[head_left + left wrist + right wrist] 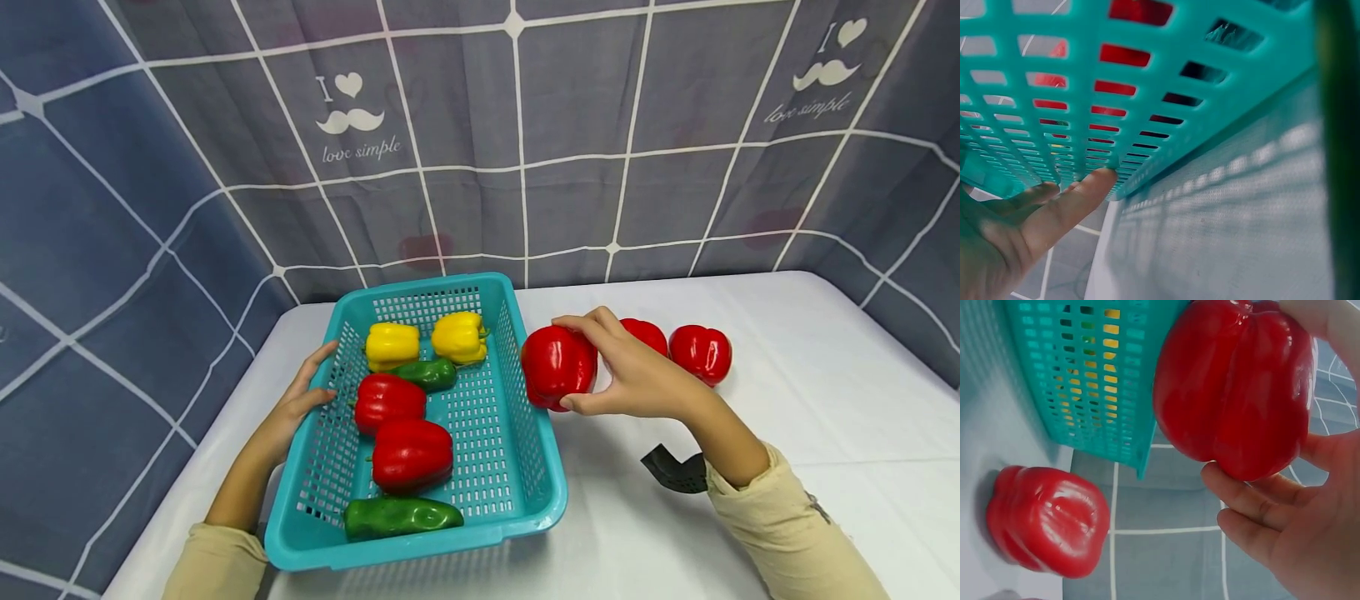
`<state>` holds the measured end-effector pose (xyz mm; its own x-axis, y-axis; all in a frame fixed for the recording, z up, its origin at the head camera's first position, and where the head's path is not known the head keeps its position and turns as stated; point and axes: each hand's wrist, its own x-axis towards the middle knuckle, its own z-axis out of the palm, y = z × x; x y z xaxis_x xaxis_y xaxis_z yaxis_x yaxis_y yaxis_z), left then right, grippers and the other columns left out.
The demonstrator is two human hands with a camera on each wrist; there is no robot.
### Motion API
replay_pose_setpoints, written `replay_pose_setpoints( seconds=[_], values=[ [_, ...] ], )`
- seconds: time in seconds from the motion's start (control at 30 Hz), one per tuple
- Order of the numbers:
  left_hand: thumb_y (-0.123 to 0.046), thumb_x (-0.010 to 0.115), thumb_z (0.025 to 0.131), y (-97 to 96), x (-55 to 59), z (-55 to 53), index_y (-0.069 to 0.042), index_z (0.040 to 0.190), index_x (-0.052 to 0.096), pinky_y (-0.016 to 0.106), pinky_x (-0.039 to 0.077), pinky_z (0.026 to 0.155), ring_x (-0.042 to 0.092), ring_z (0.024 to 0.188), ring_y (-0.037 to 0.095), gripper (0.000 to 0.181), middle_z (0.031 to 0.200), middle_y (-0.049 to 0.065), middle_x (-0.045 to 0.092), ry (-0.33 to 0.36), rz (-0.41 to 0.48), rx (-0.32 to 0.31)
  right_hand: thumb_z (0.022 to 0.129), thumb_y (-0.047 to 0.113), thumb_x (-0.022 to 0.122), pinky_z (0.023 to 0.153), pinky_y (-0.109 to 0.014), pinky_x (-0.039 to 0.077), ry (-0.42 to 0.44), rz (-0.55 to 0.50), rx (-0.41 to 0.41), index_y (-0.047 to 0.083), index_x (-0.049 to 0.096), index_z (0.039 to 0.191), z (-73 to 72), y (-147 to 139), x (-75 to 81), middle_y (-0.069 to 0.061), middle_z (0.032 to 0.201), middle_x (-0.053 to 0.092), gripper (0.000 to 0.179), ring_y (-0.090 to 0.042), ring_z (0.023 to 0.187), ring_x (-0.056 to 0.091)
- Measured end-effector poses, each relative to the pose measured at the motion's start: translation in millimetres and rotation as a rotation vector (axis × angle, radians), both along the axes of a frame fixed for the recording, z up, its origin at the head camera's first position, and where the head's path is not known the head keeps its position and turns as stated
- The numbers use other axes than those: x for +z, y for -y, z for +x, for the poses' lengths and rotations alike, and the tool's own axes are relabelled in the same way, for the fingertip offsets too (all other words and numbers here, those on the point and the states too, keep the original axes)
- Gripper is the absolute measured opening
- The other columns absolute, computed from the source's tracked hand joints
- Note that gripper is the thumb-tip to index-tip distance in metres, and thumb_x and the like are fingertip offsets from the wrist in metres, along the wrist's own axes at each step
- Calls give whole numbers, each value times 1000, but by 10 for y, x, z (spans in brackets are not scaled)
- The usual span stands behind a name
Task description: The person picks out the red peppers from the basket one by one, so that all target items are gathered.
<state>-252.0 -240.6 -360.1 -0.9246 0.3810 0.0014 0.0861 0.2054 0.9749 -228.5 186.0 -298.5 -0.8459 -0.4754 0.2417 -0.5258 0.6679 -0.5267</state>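
- Clock read on head view, from basket middle; glossy red bell pepper (557, 367) at 2–3 o'clock, beside the turquoise perforated plastic basket (420, 546); looks raised off the white cloth-covered table (825, 375); rim contact, cannot tell
- Right hand (630, 375): thumb and fingers grasping that pepper from its 3 o'clock side; left hand (294, 407): at 9–10 o'clock, fingers fairly straight against basket wall, grasping nothing; probably steadying
- Step, my read: bringing pepper to basket; next move would call for clearing the 3 o'clock rim, lowering, then letting go
- Basket contents: two blocky yellow bell peppers (392, 346) at 11 and 1; short dark-green pepper (429, 373) just below them; pair of large red bell peppers (412, 456) left of middle; long green pepper (405, 517) at 6
- Room: bare mesh floor from 2 to 5 o'clock; edges: 3 o'clock wall nearest; grey grid-patterned curtain (570, 200) beyond 12
- Two loose red peppers (700, 354) on table, 3 o'clock of held one
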Motion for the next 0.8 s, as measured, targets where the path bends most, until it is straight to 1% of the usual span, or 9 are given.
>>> replay_pose_setpoints(
  seconds=[0.13, 0.27, 0.4, 0.57, 0.7, 0.8],
  values=[
    [-6, 30, 91, 0, -1, 0, -24, 147, 3, 45, 48, 80, 26, 121, 45, 64, 148, 23, 0, 3, -2, 2, 64, 30, 79, 73, -33, 53, 8, -18, -8, 25, 41, 131, 13, -46, -4, 4, 112, 44, 77, -15, 105, 48],
    [-6, 30, 91, 6, 1, -5, -23, 147, 4, 42, 48, 80, 25, 122, 45, 64, 149, 23, 0, 1, -2, 1, 65, 30, 78, 73, -34, 52, 21, -27, -17, 27, 41, 131, 12, -99, -22, 4, 112, 45, 76, -16, 105, 48],
    [-6, 31, 91, 9, 5, -7, -22, 147, 3, 40, 48, 80, 22, 124, 46, 64, 149, 23, -2, -2, 0, -3, 64, 29, 79, 73, -36, 53, 19, -10, -11, 25, 42, 131, 6, -140, -69, 3, 112, 45, 77, -18, 104, 49],
    [-7, 31, 92, 7, 6, 1, -22, 147, 3, 36, 49, 81, 24, 123, 41, 64, 149, 22, -1, 2, 1, -7, 60, 32, 81, 73, -37, 54, 12, 30, 24, 22, 45, 130, -9, -151, -159, 0, 111, 46, 79, -20, 102, 51],
    [-7, 32, 92, 8, 7, 5, -24, 147, 3, 35, 49, 81, 27, 122, 39, 64, 149, 22, -1, 6, -1, -12, 61, 33, 81, 74, -38, 53, 11, 49, 24, 21, 45, 129, -4, -139, -202, -1, 112, 46, 78, -20, 102, 51],
    [-8, 32, 92, 10, 12, 5, -24, 147, 3, 35, 49, 80, 28, 121, 39, 64, 149, 23, -1, 0, -8, -12, 61, 33, 80, 74, -38, 53, 21, 58, 15, 21, 44, 129, 7, -129, -220, -1, 112, 46, 77, -20, 102, 51]
  ],
)
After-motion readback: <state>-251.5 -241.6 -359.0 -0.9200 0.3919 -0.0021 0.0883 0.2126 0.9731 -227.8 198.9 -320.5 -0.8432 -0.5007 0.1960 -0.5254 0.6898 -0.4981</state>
